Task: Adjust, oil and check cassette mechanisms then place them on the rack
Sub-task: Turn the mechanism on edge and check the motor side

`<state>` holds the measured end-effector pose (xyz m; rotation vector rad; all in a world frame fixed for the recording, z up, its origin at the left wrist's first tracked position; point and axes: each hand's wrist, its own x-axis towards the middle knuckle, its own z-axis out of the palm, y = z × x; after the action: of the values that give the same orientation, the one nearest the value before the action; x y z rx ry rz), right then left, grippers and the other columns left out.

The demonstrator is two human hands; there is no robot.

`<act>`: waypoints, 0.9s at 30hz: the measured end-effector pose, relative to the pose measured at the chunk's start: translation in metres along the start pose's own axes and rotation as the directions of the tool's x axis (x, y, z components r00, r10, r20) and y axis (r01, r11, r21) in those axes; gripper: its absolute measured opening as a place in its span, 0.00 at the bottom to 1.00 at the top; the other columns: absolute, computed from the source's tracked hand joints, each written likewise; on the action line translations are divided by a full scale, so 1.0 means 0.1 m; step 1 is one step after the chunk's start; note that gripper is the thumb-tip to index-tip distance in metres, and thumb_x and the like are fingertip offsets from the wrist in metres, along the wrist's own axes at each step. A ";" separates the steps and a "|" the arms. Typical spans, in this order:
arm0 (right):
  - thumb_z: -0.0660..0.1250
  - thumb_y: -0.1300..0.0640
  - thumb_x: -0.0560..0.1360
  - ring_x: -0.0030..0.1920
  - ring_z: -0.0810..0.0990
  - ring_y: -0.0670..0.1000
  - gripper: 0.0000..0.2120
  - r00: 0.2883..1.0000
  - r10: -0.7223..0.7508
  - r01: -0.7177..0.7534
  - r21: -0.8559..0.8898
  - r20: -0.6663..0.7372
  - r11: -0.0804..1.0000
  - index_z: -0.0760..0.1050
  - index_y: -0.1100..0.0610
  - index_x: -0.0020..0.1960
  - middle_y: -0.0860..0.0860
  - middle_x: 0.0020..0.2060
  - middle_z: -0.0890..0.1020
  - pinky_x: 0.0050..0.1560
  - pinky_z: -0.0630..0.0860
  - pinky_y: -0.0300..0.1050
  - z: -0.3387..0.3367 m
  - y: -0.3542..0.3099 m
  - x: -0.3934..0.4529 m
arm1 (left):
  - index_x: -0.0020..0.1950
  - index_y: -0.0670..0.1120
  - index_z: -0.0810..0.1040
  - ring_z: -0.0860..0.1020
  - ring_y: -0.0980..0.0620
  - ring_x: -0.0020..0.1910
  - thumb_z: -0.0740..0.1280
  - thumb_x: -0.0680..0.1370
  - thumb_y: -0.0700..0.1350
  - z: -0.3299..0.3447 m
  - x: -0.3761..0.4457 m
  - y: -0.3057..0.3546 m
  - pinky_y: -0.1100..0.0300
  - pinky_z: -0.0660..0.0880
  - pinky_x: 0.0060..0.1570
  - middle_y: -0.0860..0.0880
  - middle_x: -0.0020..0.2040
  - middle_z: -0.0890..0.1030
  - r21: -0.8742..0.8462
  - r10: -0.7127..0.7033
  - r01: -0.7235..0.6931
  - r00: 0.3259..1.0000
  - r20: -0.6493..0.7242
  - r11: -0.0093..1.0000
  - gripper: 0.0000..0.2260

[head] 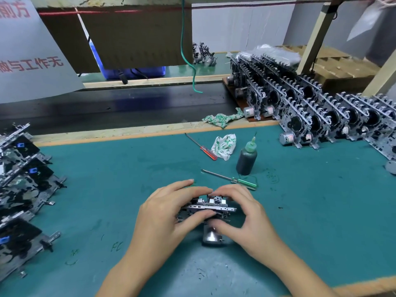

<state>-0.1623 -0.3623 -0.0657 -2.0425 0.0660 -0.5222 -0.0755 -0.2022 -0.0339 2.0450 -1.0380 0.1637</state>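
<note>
A metal cassette mechanism (211, 207) with a round silver motor at its underside stands on edge near the front of the green mat (107, 189). My left hand (169, 213) grips its left side, thumb across the front plate. My right hand (246, 215) holds its right side, fingers over the top and thumb by the motor. Behind them stands a dark oil bottle (246, 157) with a green needle tip. A green-handled screwdriver (231, 179) lies just beyond my hands, and a red-handled screwdriver (201, 146) lies farther back.
Rows of upright mechanisms (321, 112) fill the rack at the right. More mechanisms (23, 189) lie stacked at the left edge. One printed rag (224, 144) lies by the red screwdriver, another rag (222, 118) on the wooden strip. A black conveyor belt (117, 108) runs behind.
</note>
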 end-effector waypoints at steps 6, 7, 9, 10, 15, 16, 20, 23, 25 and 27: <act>0.75 0.52 0.63 0.54 0.76 0.47 0.14 0.997 0.074 -0.077 0.090 0.029 0.993 0.77 0.45 0.48 0.39 0.48 0.78 0.55 0.69 0.35 -0.02 0.01 0.05 | 0.50 0.59 0.84 0.75 0.62 0.59 0.61 0.75 0.56 0.02 0.01 0.00 0.56 0.71 0.57 0.65 0.52 0.81 -0.040 0.009 -0.009 1.000 -0.008 0.999 0.12; 0.75 0.53 0.63 0.54 0.76 0.47 0.14 0.997 0.076 -0.078 0.092 0.028 0.993 0.77 0.45 0.48 0.39 0.48 0.78 0.55 0.69 0.34 -0.02 0.01 0.05 | 0.50 0.59 0.84 0.76 0.61 0.59 0.61 0.75 0.56 0.03 0.02 0.00 0.56 0.71 0.56 0.64 0.51 0.82 -0.039 0.007 -0.007 1.000 -0.014 0.999 0.13; 0.75 0.54 0.63 0.53 0.77 0.46 0.15 0.996 0.081 -0.083 0.094 0.026 0.992 0.77 0.43 0.47 0.38 0.47 0.79 0.54 0.69 0.33 -0.03 0.00 0.06 | 0.49 0.58 0.84 0.76 0.61 0.58 0.61 0.75 0.55 0.04 0.02 0.00 0.56 0.71 0.56 0.64 0.51 0.82 -0.048 0.009 -0.010 1.000 -0.021 0.999 0.12; 0.75 0.54 0.63 0.52 0.77 0.45 0.15 0.996 0.083 -0.085 0.089 0.027 0.992 0.77 0.43 0.46 0.37 0.46 0.79 0.54 0.69 0.33 -0.03 0.00 0.07 | 0.49 0.58 0.84 0.76 0.61 0.58 0.61 0.75 0.55 0.04 0.02 -0.01 0.57 0.71 0.57 0.64 0.51 0.82 -0.055 0.016 -0.018 1.000 -0.022 0.998 0.12; 0.75 0.51 0.61 0.52 0.78 0.46 0.14 0.995 0.097 -0.097 0.096 0.003 0.991 0.78 0.42 0.45 0.39 0.46 0.80 0.54 0.70 0.33 -0.01 0.00 0.06 | 0.49 0.58 0.84 0.76 0.60 0.59 0.62 0.75 0.55 0.03 0.01 0.00 0.61 0.69 0.59 0.64 0.50 0.82 -0.064 0.009 -0.011 1.000 -0.028 0.998 0.12; 0.75 0.50 0.61 0.51 0.79 0.46 0.13 0.995 0.102 -0.101 0.111 -0.001 0.989 0.78 0.42 0.45 0.40 0.45 0.81 0.53 0.71 0.33 -0.01 0.00 0.05 | 0.48 0.58 0.84 0.76 0.59 0.60 0.62 0.75 0.55 0.03 0.01 0.01 0.60 0.69 0.59 0.63 0.50 0.82 -0.056 0.000 -0.002 0.999 -0.033 0.998 0.12; 0.73 0.47 0.62 0.53 0.78 0.45 0.12 0.995 0.093 -0.094 0.062 0.018 0.994 0.78 0.41 0.46 0.39 0.46 0.81 0.54 0.70 0.32 -0.02 -0.05 0.04 | 0.49 0.59 0.84 0.75 0.61 0.61 0.62 0.75 0.56 0.03 0.00 0.00 0.58 0.70 0.59 0.64 0.51 0.82 -0.093 -0.023 0.021 1.000 -0.019 0.995 0.12; 0.70 0.41 0.65 0.56 0.74 0.40 0.18 1.000 0.019 -0.021 -0.233 -0.013 0.972 0.76 0.42 0.54 0.36 0.49 0.79 0.57 0.67 0.33 -0.10 -0.05 -0.01 | 0.49 0.62 0.83 0.75 0.60 0.62 0.61 0.75 0.57 0.03 0.00 0.01 0.55 0.73 0.58 0.64 0.53 0.81 -0.076 -0.036 0.034 0.999 -0.021 0.997 0.11; 0.66 0.39 0.68 0.53 0.74 0.41 0.22 0.994 -0.076 0.032 -0.439 -0.083 0.898 0.79 0.49 0.57 0.37 0.49 0.79 0.55 0.68 0.37 -0.18 -0.03 -0.10 | 0.50 0.62 0.82 0.74 0.60 0.62 0.61 0.75 0.57 0.04 0.00 0.02 0.55 0.73 0.57 0.65 0.54 0.81 -0.060 -0.043 0.041 0.999 -0.031 0.997 0.11; 0.64 0.41 0.70 0.48 0.76 0.46 0.20 0.979 -0.183 0.098 -0.583 -0.089 0.806 0.82 0.53 0.51 0.41 0.42 0.81 0.51 0.69 0.40 -0.22 0.00 -0.20 | 0.49 0.61 0.83 0.75 0.60 0.61 0.61 0.75 0.56 0.05 -0.01 0.03 0.56 0.72 0.56 0.64 0.53 0.82 -0.052 -0.032 0.029 0.998 -0.053 0.998 0.11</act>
<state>-0.1886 -0.3750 -0.0636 -2.6179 0.1768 -0.8176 -0.0793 -0.2059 -0.0360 1.9983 -0.9682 0.1736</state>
